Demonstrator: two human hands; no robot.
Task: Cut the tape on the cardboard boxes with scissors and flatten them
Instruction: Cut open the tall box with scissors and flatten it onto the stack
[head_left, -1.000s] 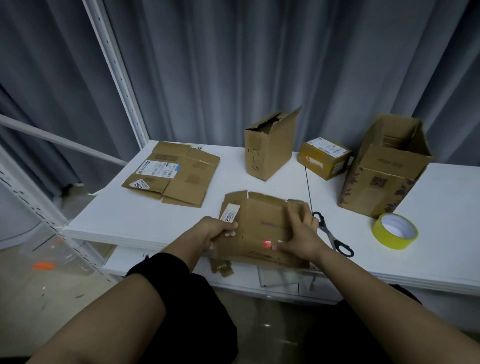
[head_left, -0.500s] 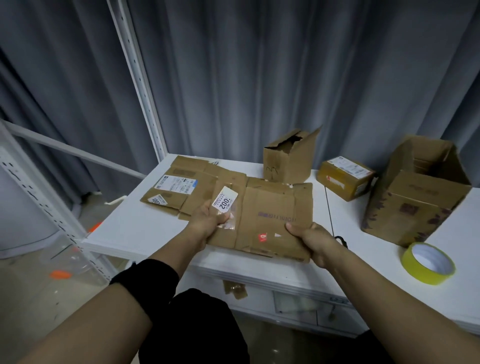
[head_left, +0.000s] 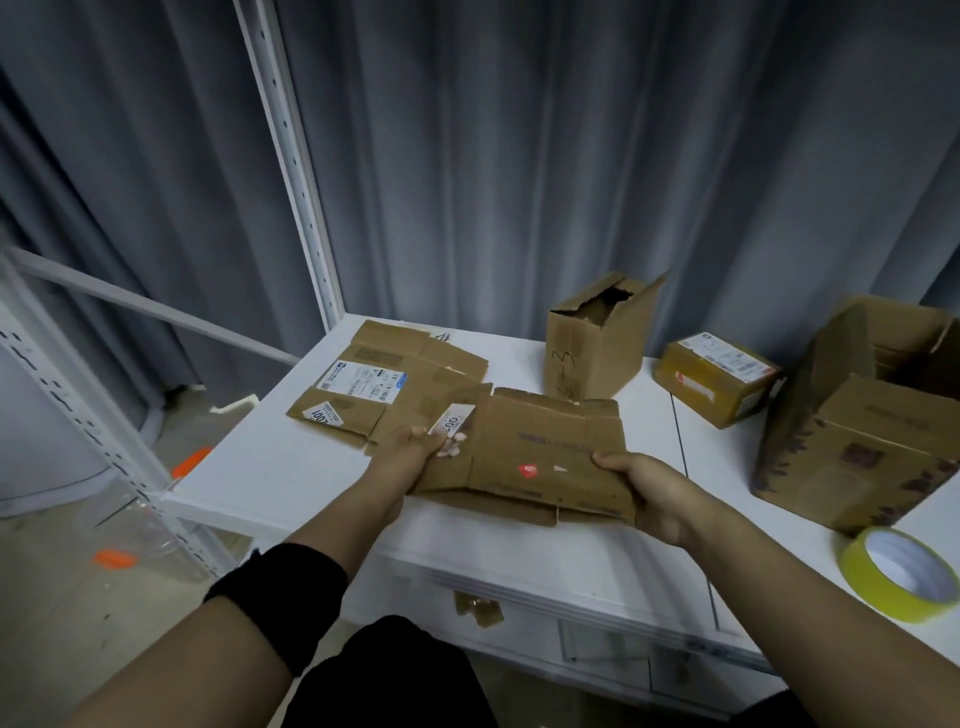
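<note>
Both hands, left hand (head_left: 415, 447) & right hand (head_left: 657, 493), pinch the flattened box (head_left: 540, 457); lay it square on the flat pile (head_left: 384, 384), edges aligned.

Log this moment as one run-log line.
left hand grips flattened box left side | right hand grips right side | box held over table | another flat box lies behind-left | scissors not in view

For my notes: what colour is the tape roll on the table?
Yellow tape roll, white inside; clearest in the head view.
</note>
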